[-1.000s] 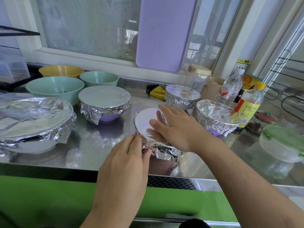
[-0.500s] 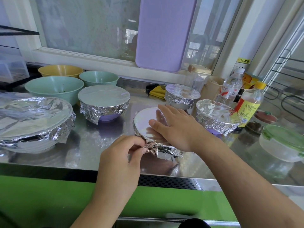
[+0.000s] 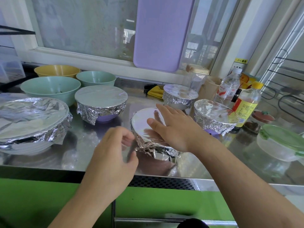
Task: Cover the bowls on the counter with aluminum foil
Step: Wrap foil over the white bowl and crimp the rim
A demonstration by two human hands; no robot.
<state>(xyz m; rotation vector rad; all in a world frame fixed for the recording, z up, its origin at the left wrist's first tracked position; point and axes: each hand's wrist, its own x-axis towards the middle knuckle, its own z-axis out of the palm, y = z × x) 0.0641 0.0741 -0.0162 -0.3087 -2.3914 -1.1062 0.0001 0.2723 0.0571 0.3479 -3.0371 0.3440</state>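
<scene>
In the centre of the frame a small bowl wrapped in aluminum foil (image 3: 144, 127) stands on the steel counter (image 3: 85, 145), near its front edge, and appears tipped a little toward the left. The right hand (image 3: 176, 129) lies flat on the foil top with its fingers (image 3: 164, 109) straight and spread, reaching toward the far rim, the thumb stretched across the smooth foil disc; the crumpled foil skirt shows below the heel of the hand. The left hand (image 3: 113, 155) sits just left of the bowl with its fingers curled inward, the fingertips right at the foil's left side; motion blur there keeps me from telling whether they pinch the foil or merely hover beside it. Left of centre stands a purple bowl under foil (image 3: 101, 102), and at the left edge of the frame a large white bowl under wrinkled foil (image 3: 31, 119). To the upper right of the hands are two more foil-covered bowls, one further back (image 3: 180, 96) and one nearer the right (image 3: 213, 116). In the upper left, three bowls stand uncovered: a large green bowl (image 3: 51, 88), a smaller green bowl (image 3: 96, 79) and a yellow bowl (image 3: 56, 71). At the right stand a water bottle (image 3: 228, 86), a yellow-capped bottle (image 3: 246, 104) and a clear container with a green lid (image 3: 281, 142)
</scene>
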